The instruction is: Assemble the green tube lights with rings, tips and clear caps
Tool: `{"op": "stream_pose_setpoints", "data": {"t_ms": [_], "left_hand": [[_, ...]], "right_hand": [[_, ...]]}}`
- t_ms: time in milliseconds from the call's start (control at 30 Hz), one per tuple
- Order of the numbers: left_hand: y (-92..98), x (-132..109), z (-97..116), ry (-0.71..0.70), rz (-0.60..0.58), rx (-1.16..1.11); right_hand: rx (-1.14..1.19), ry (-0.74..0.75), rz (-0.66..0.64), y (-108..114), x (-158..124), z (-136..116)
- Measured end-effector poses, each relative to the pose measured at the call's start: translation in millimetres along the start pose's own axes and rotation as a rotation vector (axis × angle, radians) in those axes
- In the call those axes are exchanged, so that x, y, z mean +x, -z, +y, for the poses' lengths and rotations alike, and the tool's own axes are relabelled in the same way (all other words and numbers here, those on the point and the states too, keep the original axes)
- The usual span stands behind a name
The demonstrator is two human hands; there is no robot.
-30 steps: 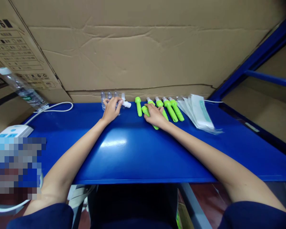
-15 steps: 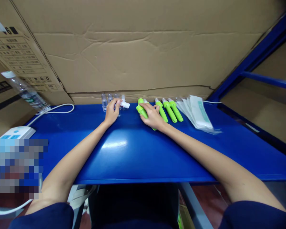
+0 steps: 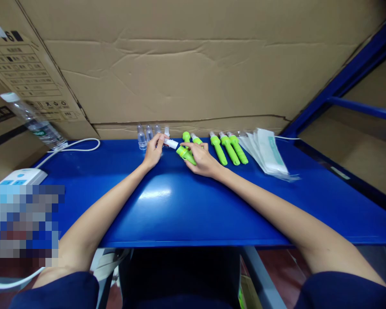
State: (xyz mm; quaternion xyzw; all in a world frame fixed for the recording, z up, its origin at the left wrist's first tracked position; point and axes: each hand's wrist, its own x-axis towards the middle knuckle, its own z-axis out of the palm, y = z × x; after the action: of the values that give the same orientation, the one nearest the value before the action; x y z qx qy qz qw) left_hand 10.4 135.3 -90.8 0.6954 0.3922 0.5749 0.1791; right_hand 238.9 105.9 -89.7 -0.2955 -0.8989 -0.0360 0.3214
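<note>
Between the thumb and fingers of my left hand (image 3: pixel 154 150) is a small white cylindrical part (image 3: pixel 171 143), pointing right. My right hand (image 3: pixel 204 158) is closed around a lime-green tube (image 3: pixel 185 154), its end facing the white part with a narrow space between them. Just behind my right hand are another green piece (image 3: pixel 186 136) and a green stick with a clear tip (image 3: pixel 197 139). Several clear plastic bottle-shaped pieces (image 3: pixel 142 137) stand beyond my left hand. To the right lie 3 green sticks (image 3: pixel 227 149) with clear tips.
White-and-clear packets (image 3: pixel 268 152) lie fanned at the right. At the left are a leaning water bottle (image 3: pixel 40 124), a white cable (image 3: pixel 83 143) and a power strip (image 3: pixel 24 177). Cardboard (image 3: pixel 186 77) walls the back of the blue table (image 3: pixel 167 214).
My right hand has brought the green tube left and slightly down, close to the white part. A green piece it was covering now shows behind it. My left hand has barely moved.
</note>
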Motion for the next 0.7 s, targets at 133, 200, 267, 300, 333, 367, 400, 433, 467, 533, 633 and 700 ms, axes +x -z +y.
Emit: {"op": "stream_pose_setpoints", "data": {"t_ms": [133,200,267,300,333,367,400,433,467,533,633,700], "left_hand": [[-0.5,-1.3,0.0,0.0,-0.073,-0.04],[-0.8,-2.1,0.6,-0.001,-0.084,-0.048],[-0.9,-2.6,0.9,0.001,-0.087,-0.047],[-1.0,-2.8,1.0,0.003,-0.091,-0.042],[-1.0,-2.9,1.0,0.006,-0.095,-0.036],[-1.0,-3.0,1.1,0.009,-0.096,-0.03],[-1.1,-3.2,1.1,0.011,-0.096,-0.026],[-1.2,-3.3,1.1,0.013,-0.094,-0.022],[-1.4,-3.4,1.1,0.014,-0.092,-0.019],[-2.0,-3.5,1.0,0.016,-0.086,-0.014],[-3.0,-3.4,0.7,0.019,-0.079,-0.017],[-3.7,-3.1,0.4,0.023,-0.075,-0.038]], "right_hand": [[0.003,0.027,0.002,-1.5,-0.2,1.3],[-0.002,0.041,0.002,-1.7,-0.3,1.9],[-0.006,0.045,-0.001,-1.6,-0.5,1.9],[-0.007,0.044,-0.002,-1.5,-0.5,1.7],[-0.007,0.044,-0.004,-1.3,-0.4,1.4],[-0.006,0.044,-0.004,-1.2,-0.4,1.1],[-0.005,0.045,-0.003,-1.1,-0.3,0.9],[-0.004,0.046,-0.001,-1.0,-0.2,0.7],[-0.004,0.046,0.001,-1.0,-0.1,0.6],[-0.004,0.046,0.004,-1.0,0.1,0.4],[0.0,0.058,0.012,-0.8,0.1,0.2],[0.0,0.07,0.023,-0.5,-0.1,0.0]]}}
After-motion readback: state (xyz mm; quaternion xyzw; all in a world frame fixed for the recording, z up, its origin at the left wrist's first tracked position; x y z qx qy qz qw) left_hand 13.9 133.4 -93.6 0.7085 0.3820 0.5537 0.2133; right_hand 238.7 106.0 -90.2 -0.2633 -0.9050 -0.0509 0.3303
